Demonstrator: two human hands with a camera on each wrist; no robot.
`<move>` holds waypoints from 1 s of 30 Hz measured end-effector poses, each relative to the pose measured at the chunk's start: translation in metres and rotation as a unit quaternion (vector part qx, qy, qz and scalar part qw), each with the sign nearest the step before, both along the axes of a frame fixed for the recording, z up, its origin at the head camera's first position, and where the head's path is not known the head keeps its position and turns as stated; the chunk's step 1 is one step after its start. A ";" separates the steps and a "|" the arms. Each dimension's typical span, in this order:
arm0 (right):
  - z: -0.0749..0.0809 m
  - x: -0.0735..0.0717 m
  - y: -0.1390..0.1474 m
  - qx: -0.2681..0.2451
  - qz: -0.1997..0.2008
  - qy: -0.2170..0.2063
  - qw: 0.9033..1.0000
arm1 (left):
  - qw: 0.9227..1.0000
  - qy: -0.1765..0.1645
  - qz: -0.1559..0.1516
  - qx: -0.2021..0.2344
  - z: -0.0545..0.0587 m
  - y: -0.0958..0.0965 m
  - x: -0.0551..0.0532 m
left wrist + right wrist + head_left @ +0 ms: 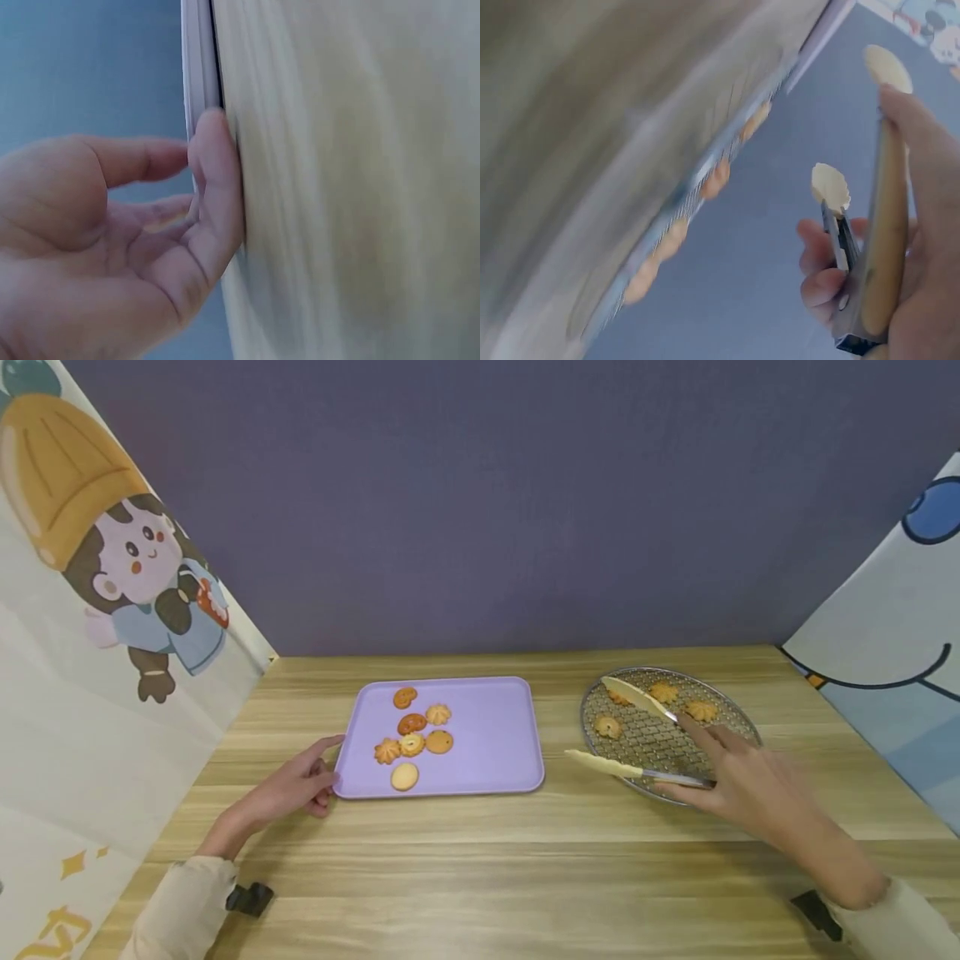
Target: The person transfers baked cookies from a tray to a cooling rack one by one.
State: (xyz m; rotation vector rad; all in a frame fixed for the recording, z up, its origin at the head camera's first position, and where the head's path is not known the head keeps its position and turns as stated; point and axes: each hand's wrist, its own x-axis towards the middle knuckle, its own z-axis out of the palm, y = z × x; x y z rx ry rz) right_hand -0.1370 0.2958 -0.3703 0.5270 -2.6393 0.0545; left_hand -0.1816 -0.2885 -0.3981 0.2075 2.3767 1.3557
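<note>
My left hand is at the left edge of a lilac tray. In the left wrist view its fingers grip the tray's rim. Several cookies of different shapes lie on the tray's left half. With my right hand I hold metal tongs with cream-coloured tips. Their arms are spread apart with nothing between them. One tip overlaps the round wire rack in the head view, the other reaches past its near left rim. Several cookies lie on this rack, one partly hidden behind the upper tip.
Tray and rack stand side by side on a wood-grain table. A dark blue-grey panel rises behind them. Printed cartoon sheets stand at the left and right.
</note>
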 end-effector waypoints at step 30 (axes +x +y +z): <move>-0.007 -0.047 -0.144 0.000 0.140 -0.070 0.988 | 1.000 0.008 -0.003 -0.016 0.001 0.001 0.001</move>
